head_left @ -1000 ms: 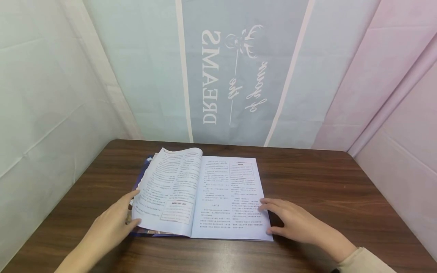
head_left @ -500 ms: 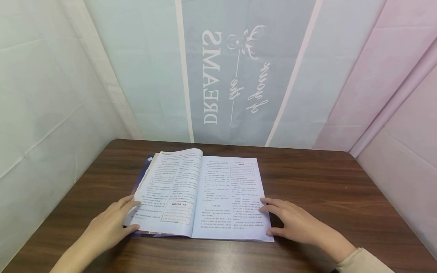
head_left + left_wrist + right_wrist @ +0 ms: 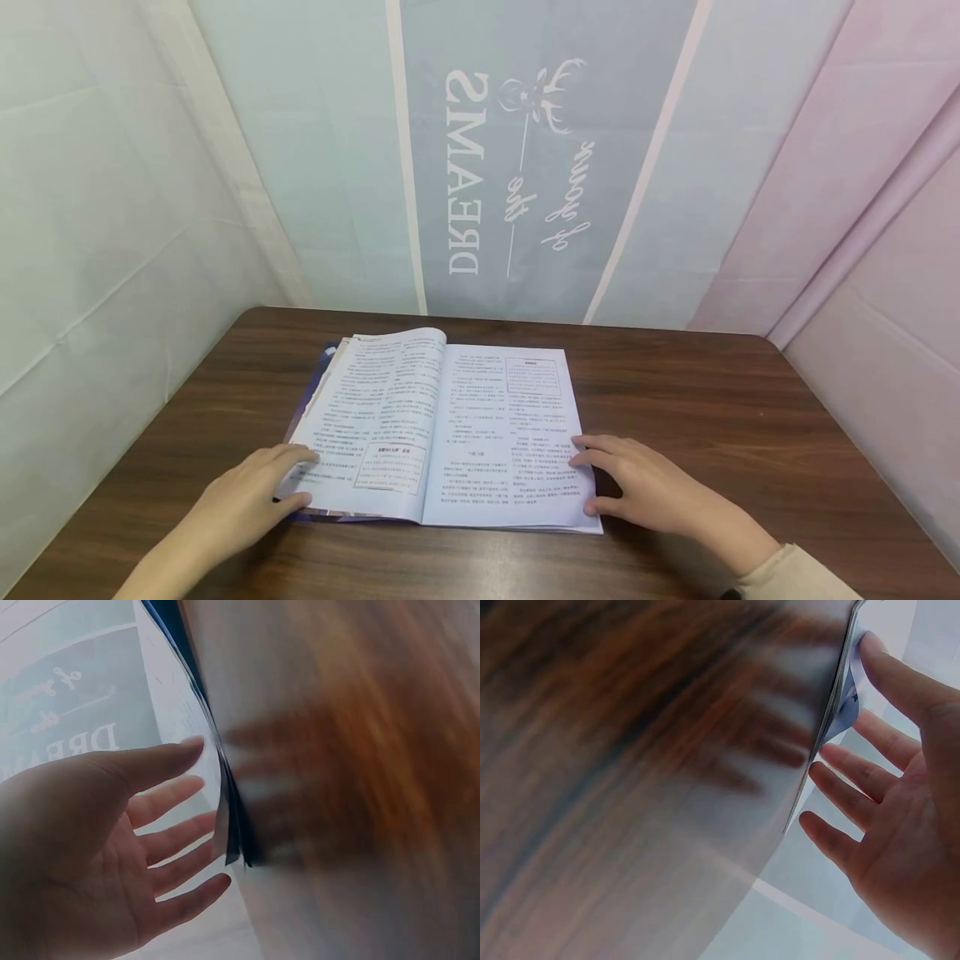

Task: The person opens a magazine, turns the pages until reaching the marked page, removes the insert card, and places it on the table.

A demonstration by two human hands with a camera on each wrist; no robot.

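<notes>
An open magazine [image 3: 495,433] lies on the dark wooden table, its left page [image 3: 375,400] bulging up near the spine. My left hand [image 3: 240,492] rests at the lower left edge, fingertips and thumb on the page margin. At the lower right edge my right hand [image 3: 652,483] touches the page with fingertips and thumb. Seen from the left wrist, the left hand [image 3: 112,840] has its fingers extended beside the page edges [image 3: 214,750]. In the right wrist view the right hand [image 3: 907,795] is spread, its thumb by the magazine's edge [image 3: 836,697].
The brown wooden table [image 3: 690,400] extends around the magazine. Behind it hangs a pale cloth [image 3: 337,167] with mirrored lettering and a deer drawing. More cloth walls [image 3: 97,208] stand at the left and right sides.
My left hand has shifted slightly down and its fingers now lie over the page. The left page's raised outer part has come down flatter. My right hand has stayed about where it was.
</notes>
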